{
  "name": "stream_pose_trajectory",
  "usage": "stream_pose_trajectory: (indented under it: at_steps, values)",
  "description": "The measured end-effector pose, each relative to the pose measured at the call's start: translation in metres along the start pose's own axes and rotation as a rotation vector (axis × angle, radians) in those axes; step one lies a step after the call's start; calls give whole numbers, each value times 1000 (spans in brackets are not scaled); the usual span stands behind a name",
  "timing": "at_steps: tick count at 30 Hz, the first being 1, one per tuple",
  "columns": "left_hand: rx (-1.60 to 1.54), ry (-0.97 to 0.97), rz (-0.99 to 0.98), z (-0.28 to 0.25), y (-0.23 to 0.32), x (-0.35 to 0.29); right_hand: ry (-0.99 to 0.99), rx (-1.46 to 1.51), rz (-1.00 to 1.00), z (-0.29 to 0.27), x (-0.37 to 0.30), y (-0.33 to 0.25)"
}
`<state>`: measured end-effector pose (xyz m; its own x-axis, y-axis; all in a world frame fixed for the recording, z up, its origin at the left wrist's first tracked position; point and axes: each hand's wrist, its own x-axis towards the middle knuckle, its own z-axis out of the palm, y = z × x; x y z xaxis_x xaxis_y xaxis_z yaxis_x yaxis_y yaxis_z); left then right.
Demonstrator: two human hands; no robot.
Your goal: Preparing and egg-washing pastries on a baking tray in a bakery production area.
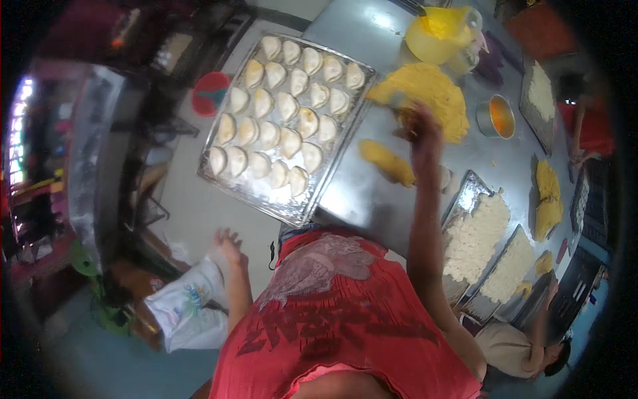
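My right hand (425,136) reaches over the metal table, at the near edge of a flattened mass of yellow dough (442,93). Its fingers look curled, and a greyish, blurred shape shows by the fingertips; I cannot make out what it is. Just left of that wrist lies a yellow dough roll (385,161). My left hand (230,246) is held out at my side, fingers apart, with nothing in it. Between the hands, a metal tray (302,216) holds rows of pale half-moon pastries (287,106), some smeared with yellow, and overhangs the table's left edge.
A yellow tub (435,36) stands at the back, and a round tin (496,118) with orange contents to the right. Trays of pale dough (477,236) line the right side. A red bowl (211,93) is left of the pastries. Another person (515,346) is at lower right.
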<state>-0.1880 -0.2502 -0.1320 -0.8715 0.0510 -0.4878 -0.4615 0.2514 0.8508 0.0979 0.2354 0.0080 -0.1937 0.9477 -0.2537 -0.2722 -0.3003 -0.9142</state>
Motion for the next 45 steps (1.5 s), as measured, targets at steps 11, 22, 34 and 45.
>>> stream_pose_trajectory:
  at_steps: [11, 22, 34, 45]
  values:
    - [448, -605, -72, 14, 36, 189, 357, -910, -496, 236, 134, 117]
    - [591, -549, -248, -34, 12, 296, 198, -683, -134, 303, 31, 93]
    - [577, -729, -232, -6, 32, 319, 353, -1404, -366, 268, -31, 73]
    - [587, -731, -210, -10, 33, 286, -206, -1649, -824, 249, 40, 63]
